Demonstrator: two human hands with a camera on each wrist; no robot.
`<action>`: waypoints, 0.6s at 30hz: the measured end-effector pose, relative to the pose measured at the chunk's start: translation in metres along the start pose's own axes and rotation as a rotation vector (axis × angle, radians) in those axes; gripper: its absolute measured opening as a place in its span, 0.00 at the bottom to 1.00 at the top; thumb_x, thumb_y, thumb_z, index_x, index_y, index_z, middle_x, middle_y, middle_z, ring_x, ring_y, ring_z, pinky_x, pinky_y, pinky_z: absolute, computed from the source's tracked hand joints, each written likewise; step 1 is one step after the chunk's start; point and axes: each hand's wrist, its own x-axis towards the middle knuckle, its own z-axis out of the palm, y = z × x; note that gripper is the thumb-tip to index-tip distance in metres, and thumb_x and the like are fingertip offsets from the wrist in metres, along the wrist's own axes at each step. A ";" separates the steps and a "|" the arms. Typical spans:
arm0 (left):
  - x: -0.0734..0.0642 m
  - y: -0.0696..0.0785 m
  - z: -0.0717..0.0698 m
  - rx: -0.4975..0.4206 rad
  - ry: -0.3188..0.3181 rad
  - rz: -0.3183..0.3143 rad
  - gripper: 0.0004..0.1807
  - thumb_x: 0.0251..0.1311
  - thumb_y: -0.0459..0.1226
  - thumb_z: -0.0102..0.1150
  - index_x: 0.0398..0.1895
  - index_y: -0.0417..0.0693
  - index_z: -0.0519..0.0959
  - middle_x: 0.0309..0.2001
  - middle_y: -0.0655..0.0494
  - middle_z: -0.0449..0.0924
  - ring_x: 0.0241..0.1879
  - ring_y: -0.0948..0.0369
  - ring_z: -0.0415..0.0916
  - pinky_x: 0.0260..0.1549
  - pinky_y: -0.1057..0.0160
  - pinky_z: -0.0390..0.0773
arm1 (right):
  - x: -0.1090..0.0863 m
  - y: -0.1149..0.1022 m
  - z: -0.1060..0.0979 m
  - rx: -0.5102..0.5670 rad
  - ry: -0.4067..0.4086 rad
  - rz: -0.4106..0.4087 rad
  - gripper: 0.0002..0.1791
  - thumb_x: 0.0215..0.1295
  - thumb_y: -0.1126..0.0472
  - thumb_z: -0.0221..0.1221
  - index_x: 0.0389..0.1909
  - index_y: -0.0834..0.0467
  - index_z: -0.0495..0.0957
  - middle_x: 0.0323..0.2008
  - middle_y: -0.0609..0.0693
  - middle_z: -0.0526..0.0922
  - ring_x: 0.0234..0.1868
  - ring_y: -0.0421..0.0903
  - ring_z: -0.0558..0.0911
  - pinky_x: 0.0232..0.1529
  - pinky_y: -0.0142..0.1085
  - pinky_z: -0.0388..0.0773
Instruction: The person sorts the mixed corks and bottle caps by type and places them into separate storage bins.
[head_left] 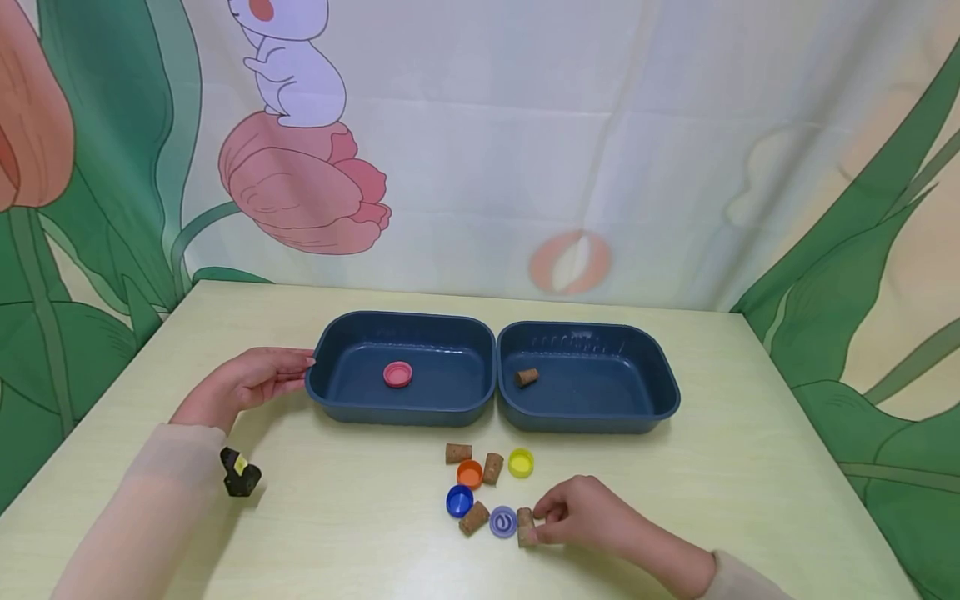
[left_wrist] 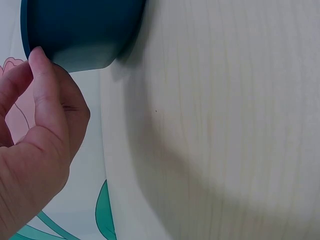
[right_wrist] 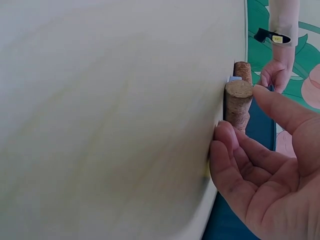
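My left hand (head_left: 258, 382) holds the rim at the left end of a dark blue tray (head_left: 401, 414), its thumb (left_wrist: 40, 62) on the rim. A pink bottle cap (head_left: 397, 374) lies inside that tray. Low in the head view, my right hand (head_left: 588, 517) has thumb and index finger at a cork (head_left: 524, 528), which also shows end-on in the right wrist view. Right beside this cork lies a purple cap (head_left: 503, 522). Close by are a blue cap (head_left: 460, 501), an orange cap (head_left: 470, 474), a yellow cap (head_left: 521, 462) and several other corks (head_left: 474, 519).
A second dark blue tray (head_left: 592, 423) stands against the first one's right side, with one cork (head_left: 527, 377) inside. Both rest on a pale wooden table (head_left: 337, 517). Behind the table hangs a printed cloth (head_left: 480, 167). A black strap mount (head_left: 240, 472) sits at the left sleeve.
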 end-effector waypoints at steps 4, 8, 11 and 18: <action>0.000 -0.001 0.000 -0.001 -0.004 0.004 0.35 0.76 0.34 0.51 0.79 0.31 0.51 0.33 0.67 0.88 0.34 0.70 0.88 0.42 0.72 0.87 | 0.002 0.001 -0.001 0.011 -0.018 0.012 0.10 0.57 0.63 0.72 0.37 0.64 0.89 0.24 0.46 0.83 0.27 0.39 0.73 0.27 0.26 0.69; -0.001 -0.001 0.000 -0.001 -0.010 0.011 0.36 0.76 0.34 0.51 0.79 0.30 0.50 0.33 0.67 0.88 0.34 0.70 0.88 0.42 0.72 0.88 | 0.005 0.004 -0.003 0.025 -0.040 0.038 0.07 0.58 0.63 0.70 0.36 0.62 0.89 0.23 0.46 0.84 0.26 0.39 0.73 0.27 0.26 0.70; 0.000 -0.002 -0.001 0.002 -0.011 0.013 0.36 0.77 0.34 0.50 0.79 0.30 0.50 0.33 0.68 0.88 0.34 0.70 0.87 0.41 0.72 0.87 | 0.006 0.006 -0.006 0.042 -0.053 0.053 0.06 0.60 0.63 0.69 0.36 0.62 0.90 0.24 0.47 0.85 0.25 0.37 0.74 0.27 0.26 0.71; 0.001 -0.002 -0.001 -0.001 -0.004 0.009 0.36 0.77 0.35 0.51 0.80 0.30 0.49 0.33 0.68 0.88 0.34 0.70 0.87 0.41 0.72 0.87 | 0.007 0.005 -0.008 0.018 -0.007 0.048 0.09 0.61 0.60 0.70 0.37 0.62 0.89 0.25 0.49 0.87 0.24 0.37 0.74 0.27 0.27 0.73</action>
